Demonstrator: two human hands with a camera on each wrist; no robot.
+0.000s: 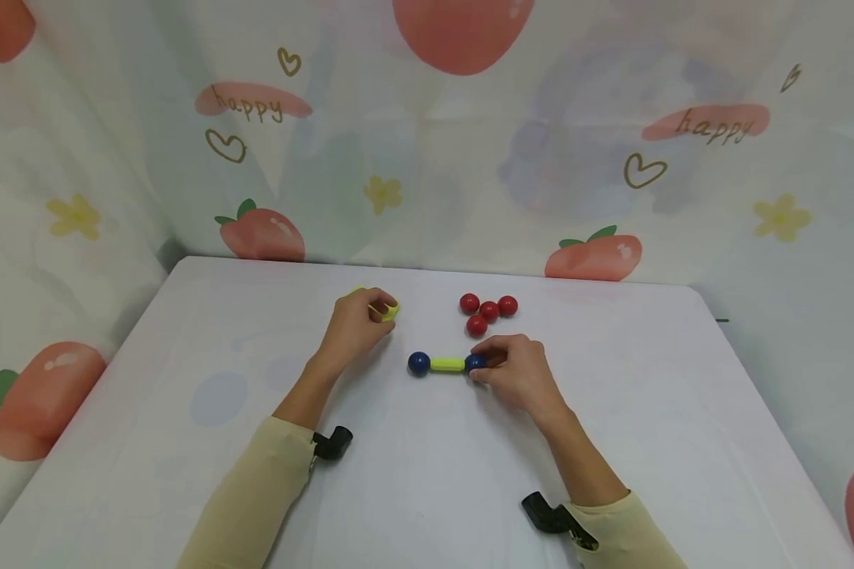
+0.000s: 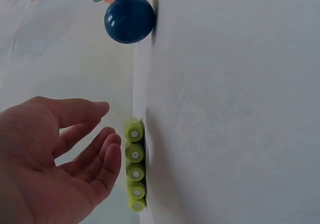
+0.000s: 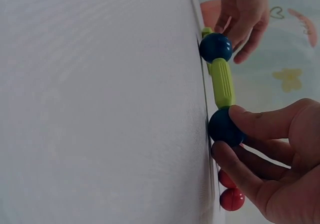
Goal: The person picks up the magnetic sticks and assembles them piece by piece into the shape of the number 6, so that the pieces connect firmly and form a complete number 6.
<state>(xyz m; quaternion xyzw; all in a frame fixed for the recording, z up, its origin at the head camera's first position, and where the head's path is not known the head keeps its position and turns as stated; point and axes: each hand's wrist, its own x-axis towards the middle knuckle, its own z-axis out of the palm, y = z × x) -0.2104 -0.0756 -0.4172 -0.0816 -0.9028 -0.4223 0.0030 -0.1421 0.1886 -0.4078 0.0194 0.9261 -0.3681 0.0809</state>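
My right hand (image 1: 519,371) pinches a dark blue ball (image 3: 226,127) between thumb and fingers. That ball is joined to one end of a yellow-green rod (image 1: 447,364), with a second blue ball (image 1: 419,363) at its other end; the piece lies across the white table. Farther left, my left hand (image 1: 357,325) is over several yellow-green rods (image 2: 135,173) lying side by side. Its thumb and fingers are apart with nothing between them, fingertips close to the rods in the left wrist view. From the head, this hand mostly covers the rods.
Several red balls (image 1: 489,311) sit clustered on the table (image 1: 413,490), beyond my right hand. A patterned cloth (image 1: 455,158) hangs behind the table's far edge.
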